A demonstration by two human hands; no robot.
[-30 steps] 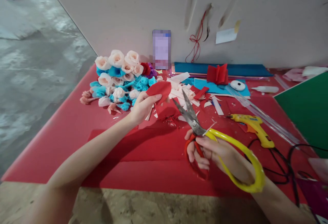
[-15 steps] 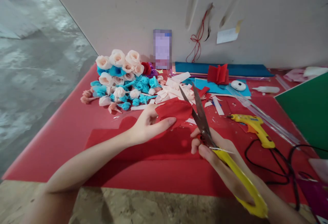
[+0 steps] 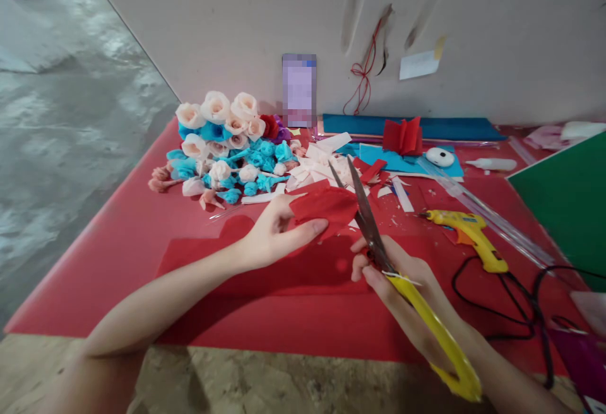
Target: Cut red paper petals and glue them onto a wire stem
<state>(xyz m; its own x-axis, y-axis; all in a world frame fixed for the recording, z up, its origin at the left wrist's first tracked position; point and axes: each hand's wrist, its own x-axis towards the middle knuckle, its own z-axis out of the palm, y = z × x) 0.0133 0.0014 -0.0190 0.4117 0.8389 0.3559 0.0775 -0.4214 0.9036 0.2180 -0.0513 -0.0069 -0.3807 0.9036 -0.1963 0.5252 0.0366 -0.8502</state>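
Observation:
Between thumb and fingers, my left hand [image 3: 277,231] pinches a folded piece of red crepe paper [image 3: 322,204] above the table. My right hand [image 3: 402,281] grips yellow-handled scissors [image 3: 374,237], their blades partly apart and pointing up and away. The lower part of the blades is beside the right edge of the red paper; whether they touch it I cannot tell. Under both hands lies a wide sheet of red paper [image 3: 284,275]. Past the blades are heaped pale paper scraps [image 3: 317,165] and a few red scraps [image 3: 372,171].
Crepe-paper flowers [image 3: 218,149] crowd the back left. A phone [image 3: 299,91] leans on the wall. At right lie a yellow glue gun [image 3: 473,234] with a black cord, clear glue sticks [image 3: 492,228], a white bottle [image 3: 492,164] and a green board [image 3: 568,206]. Folded red paper [image 3: 402,136] stands behind.
The scissors have shifted slightly left and their blades have drawn closer together. The red paper and my left hand have moved a little to the right.

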